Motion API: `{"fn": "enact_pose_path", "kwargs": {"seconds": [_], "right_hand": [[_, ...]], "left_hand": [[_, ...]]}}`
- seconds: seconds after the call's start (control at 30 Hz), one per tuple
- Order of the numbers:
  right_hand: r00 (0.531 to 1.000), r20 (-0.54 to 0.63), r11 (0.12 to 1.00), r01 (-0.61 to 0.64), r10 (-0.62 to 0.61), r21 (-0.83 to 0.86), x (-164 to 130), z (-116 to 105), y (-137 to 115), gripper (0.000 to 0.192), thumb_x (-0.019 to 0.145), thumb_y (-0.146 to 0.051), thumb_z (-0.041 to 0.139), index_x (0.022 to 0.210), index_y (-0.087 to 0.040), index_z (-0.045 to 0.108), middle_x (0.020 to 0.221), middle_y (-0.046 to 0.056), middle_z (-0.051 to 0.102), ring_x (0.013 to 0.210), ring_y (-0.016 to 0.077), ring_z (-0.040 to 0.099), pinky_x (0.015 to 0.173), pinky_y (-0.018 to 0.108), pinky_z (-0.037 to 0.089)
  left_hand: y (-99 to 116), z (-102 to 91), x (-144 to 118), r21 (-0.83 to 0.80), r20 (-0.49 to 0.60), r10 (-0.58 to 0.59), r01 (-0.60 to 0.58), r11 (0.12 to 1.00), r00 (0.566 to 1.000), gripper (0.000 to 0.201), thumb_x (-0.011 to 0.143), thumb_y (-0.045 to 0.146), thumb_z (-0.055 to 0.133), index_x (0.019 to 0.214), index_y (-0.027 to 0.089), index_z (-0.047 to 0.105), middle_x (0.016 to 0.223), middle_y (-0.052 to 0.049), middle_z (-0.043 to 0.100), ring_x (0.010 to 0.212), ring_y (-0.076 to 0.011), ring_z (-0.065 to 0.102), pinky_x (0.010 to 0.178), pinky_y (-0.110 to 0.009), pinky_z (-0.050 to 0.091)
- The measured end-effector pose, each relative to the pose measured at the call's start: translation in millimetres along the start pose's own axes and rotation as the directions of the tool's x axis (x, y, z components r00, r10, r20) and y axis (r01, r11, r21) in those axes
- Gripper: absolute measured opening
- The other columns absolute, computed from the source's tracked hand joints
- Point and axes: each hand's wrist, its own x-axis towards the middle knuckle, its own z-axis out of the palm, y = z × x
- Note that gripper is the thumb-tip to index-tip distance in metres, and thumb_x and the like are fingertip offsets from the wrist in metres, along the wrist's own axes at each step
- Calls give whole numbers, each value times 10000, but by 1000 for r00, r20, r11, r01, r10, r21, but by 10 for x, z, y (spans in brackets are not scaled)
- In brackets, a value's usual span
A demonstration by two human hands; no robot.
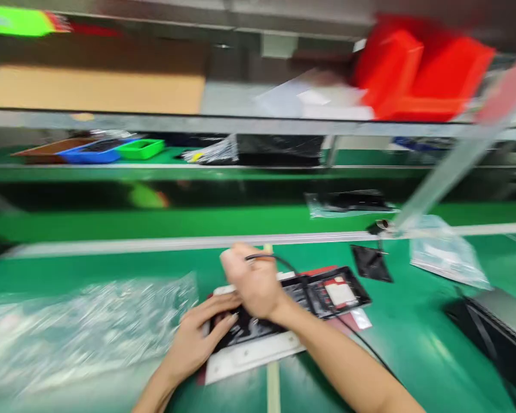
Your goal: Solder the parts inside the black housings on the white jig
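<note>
The picture is motion-blurred. My right hand (253, 281) is closed around a thin tool with a black cable (284, 263) that trails off to the right, its tip pointing down at a black device (292, 304) lying on a white plate (249, 353). My left hand (200, 335) rests flat on the left end of the device, fingers spread, holding it against the green mat. A white label (339, 292) shows inside the device's open right part.
Clear plastic bags lie at left (81, 327) and at right (445, 255). A small black pouch (372, 263) sits behind the device. A dark box (499, 330) is at far right. Red bins (417, 71) stand on the upper shelf; blue and green trays (107, 149) sit behind.
</note>
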Motion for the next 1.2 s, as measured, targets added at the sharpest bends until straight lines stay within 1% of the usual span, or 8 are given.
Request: {"fn": "enact_pose_path", "kwargs": {"seconds": [0.03,0.1,0.2,0.3,0.43,0.57,0.93,1.2], "right_hand": [[999,38,997,-9,6,76,-23,83,43,491,1065,-511,547,701,-184,502,625,-39,442,561,88,399,530,222,376],[1000,2,980,-23,24,198,-35,130,105,514,1041,-560,574,690,-211,434,583,-51,380,510,87,326,467,239,295],[1000,-8,956,-26,30,293,-17,75,108,525,1039,-530,605,670,-220,399,539,-55,368,460,80,315,427,245,270],[1000,-1,937,3,-2,349,-11,49,36,526,1044,-502,614,665,-226,376,511,-69,330,421,72,293,395,230,250],[999,-18,931,34,-29,364,6,85,-32,524,1042,-482,628,657,-227,379,489,-75,327,386,65,293,365,219,231],[999,-14,915,36,-33,402,27,101,-52,518,1036,-458,646,654,-224,385,485,-79,330,373,62,290,354,210,211],[999,-29,913,44,-35,406,50,86,-61,496,1040,-425,638,650,-225,406,479,-76,345,366,69,297,335,208,227],[998,-36,921,61,-51,384,61,82,-65,502,1047,-415,623,640,-216,406,476,-69,353,367,70,312,326,207,248]], "left_hand": [[34,-9,-27,-51,4,-26,26,998,1000,287,1033,468,643,1112,255,817,1085,-70,798,1038,-268,767,1019,-416,633],[67,-4,14,-148,14,-42,43,988,999,261,1027,403,669,1152,224,811,1143,-98,789,1106,-263,750,1060,-408,605],[96,11,103,-274,0,0,0,962,1000,230,1008,320,705,1179,199,799,1183,-106,779,1154,-249,732,1057,-379,595],[125,24,105,-307,-16,17,-21,951,1000,220,992,283,727,1181,194,796,1188,-101,779,1148,-243,732,1048,-368,592],[130,25,85,-323,-11,16,-18,946,1000,212,991,278,721,1166,185,799,1192,-102,776,1134,-239,733,1027,-358,596],[137,17,104,-344,-17,18,-23,939,1000,206,984,262,723,1157,180,799,1196,-97,775,1129,-229,732,1020,-344,591],[144,23,110,-353,-27,42,-48,934,999,196,982,234,720,1153,175,797,1188,-99,775,1123,-226,732,1036,-343,574],[143,30,100,-355,-33,34,-43,934,999,193,982,241,734,1154,179,795,1200,-94,770,1126,-223,730,1028,-340,585]]}}
